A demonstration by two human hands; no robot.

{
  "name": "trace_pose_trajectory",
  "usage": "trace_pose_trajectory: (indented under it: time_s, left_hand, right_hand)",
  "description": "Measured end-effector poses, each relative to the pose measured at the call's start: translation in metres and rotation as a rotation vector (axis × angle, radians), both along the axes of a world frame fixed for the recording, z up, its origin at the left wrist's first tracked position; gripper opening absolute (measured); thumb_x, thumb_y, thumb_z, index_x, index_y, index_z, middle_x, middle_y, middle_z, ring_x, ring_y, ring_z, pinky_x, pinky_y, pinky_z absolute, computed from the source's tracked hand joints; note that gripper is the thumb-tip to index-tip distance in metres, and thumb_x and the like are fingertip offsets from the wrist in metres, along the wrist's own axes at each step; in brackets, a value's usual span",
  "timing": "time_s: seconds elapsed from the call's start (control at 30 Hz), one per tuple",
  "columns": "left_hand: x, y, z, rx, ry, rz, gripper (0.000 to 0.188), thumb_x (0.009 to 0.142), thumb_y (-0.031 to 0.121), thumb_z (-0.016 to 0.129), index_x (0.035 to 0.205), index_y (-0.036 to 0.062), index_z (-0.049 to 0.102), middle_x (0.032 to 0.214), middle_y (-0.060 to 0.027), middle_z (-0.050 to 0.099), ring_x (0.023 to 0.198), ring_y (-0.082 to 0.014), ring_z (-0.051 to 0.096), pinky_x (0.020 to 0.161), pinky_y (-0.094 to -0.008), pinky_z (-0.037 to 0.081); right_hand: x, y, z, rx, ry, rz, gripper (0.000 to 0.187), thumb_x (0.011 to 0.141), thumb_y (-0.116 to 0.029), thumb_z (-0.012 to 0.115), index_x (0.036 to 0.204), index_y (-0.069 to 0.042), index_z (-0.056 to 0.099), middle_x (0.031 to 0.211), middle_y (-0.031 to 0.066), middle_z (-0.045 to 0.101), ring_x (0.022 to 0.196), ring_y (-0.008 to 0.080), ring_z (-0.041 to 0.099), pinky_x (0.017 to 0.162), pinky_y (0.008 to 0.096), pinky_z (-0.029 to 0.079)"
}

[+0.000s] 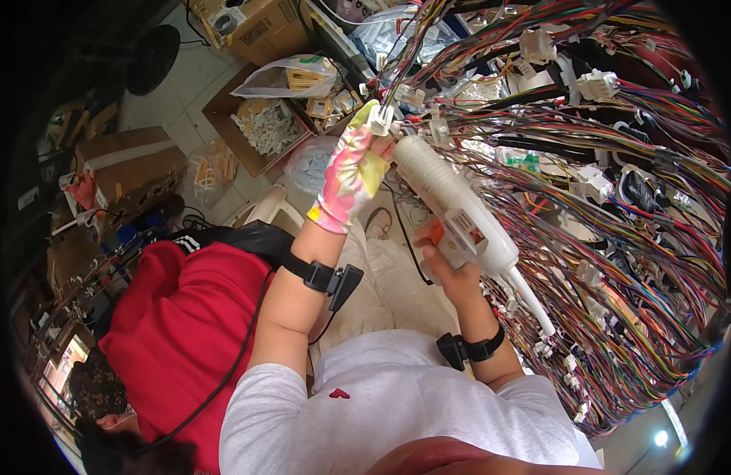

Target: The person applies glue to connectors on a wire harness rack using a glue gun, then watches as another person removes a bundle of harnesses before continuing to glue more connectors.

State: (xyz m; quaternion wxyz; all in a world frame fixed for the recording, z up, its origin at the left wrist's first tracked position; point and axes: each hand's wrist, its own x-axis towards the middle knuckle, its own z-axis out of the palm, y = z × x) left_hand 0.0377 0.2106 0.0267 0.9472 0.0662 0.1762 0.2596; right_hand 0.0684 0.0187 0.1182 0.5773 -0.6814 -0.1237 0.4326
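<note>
My left hand (353, 170) wears a pink, yellow and white glove with the fingertips bare. Its fingers are closed on a white plastic connector (380, 120), from which a bundle of coloured wires runs up. In my right hand (454, 273) is a white glue gun (452, 198) with a ribbed barrel, an orange trigger and a white rod out of its rear. The barrel's front end is close beside the left fingertips; whether it touches the connector I cannot tell. The right fingers are partly hidden behind the tool's handle.
Dense wire harnesses (555, 182) with white connectors hang along the right side. A cardboard box (262, 131) of small white parts stands beyond my left hand. Another carton (132, 162) is farther left. A person in red (195, 317) sits close on my left.
</note>
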Motion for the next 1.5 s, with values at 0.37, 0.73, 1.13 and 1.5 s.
trace_pose_trajectory:
  time_s: [0.37,0.73,1.13,1.5]
  left_hand:
    - [0.003,0.008,-0.002,0.074,0.110,-0.165,0.050,0.095,0.035,0.043,0.128,-0.0022,0.041,0.121,-0.0146,0.053,0.097,-0.0175,0.055,0.075,-0.0244,0.045]
    - [0.007,0.013,-0.011,0.102,0.061,-0.173,0.047,0.093,0.032,0.049,0.128,0.0009,0.044,0.118,-0.0092,0.054,0.104,-0.0176,0.053,0.092,-0.0301,0.041]
    - [0.010,0.014,-0.008,0.119,0.015,-0.135,0.053,0.093,0.032,0.050,0.130,-0.0037,0.039,0.120,-0.0121,0.053,0.110,-0.0180,0.051,0.097,-0.0313,0.038]
    - [0.010,0.015,-0.012,0.069,-0.036,-0.131,0.052,0.093,0.030,0.049,0.132,-0.0024,0.036,0.121,-0.0173,0.051,0.108,-0.0254,0.052,0.096,-0.0360,0.040]
  right_hand:
    - [0.008,0.005,-0.003,0.080,-0.019,0.022,0.043,0.081,0.000,0.058,0.121,-0.001,0.044,0.112,0.0118,0.053,0.109,0.0245,0.051,0.092,0.0405,0.045]
    - [0.006,0.007,-0.009,0.078,-0.034,0.046,0.040,0.081,0.002,0.058,0.118,-0.002,0.045,0.109,0.0101,0.053,0.104,0.0226,0.053,0.091,0.0382,0.044]
    - [0.006,0.006,-0.016,0.100,-0.031,0.059,0.041,0.081,0.003,0.057,0.120,-0.001,0.044,0.110,0.0100,0.053,0.104,0.0223,0.053,0.090,0.0384,0.044]
    - [0.009,0.006,-0.011,0.075,-0.015,0.056,0.040,0.081,0.004,0.056,0.119,-0.001,0.045,0.111,0.0102,0.052,0.105,0.0228,0.052,0.091,0.0384,0.043]
